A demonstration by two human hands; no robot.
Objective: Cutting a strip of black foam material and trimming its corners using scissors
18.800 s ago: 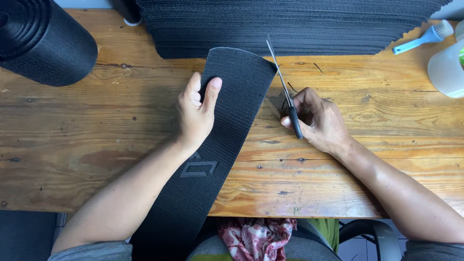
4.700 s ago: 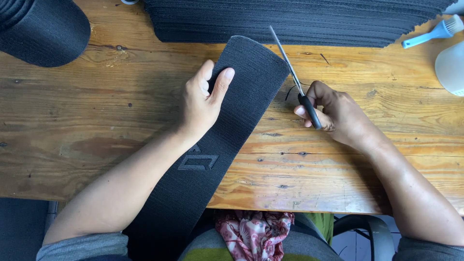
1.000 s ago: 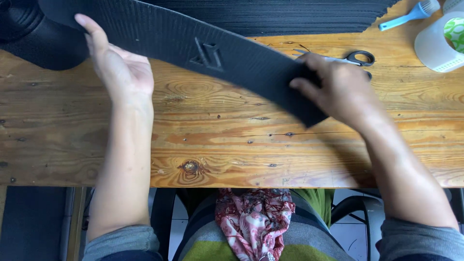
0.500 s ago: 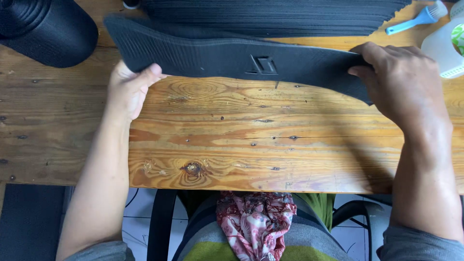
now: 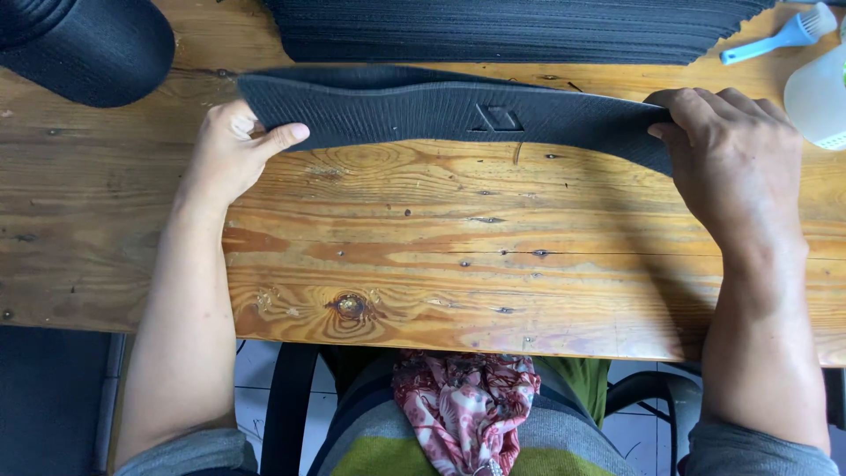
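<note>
Held crosswise just over the wooden table (image 5: 441, 256): a long black ribbed strip (image 5: 458, 110), embossed emblem (image 5: 498, 117) near its middle, far edge close to the stack of like strips (image 5: 511, 26). Pinched at one end by the left hand (image 5: 233, 154), thumb on top, fingers curled underneath. Gripped at the other end by the right hand (image 5: 731, 163), fingers folded over the edge. Probably sagging or touching the wood mid-span; hard to tell from above. Seemingly a carrying or placing step, strip stretched between both grips. Calls next for even hold at both ends and square alignment with the stack. Further out: black roll (image 5: 84, 44), blue brush (image 5: 775, 40), white bottle (image 5: 815, 97).
</note>
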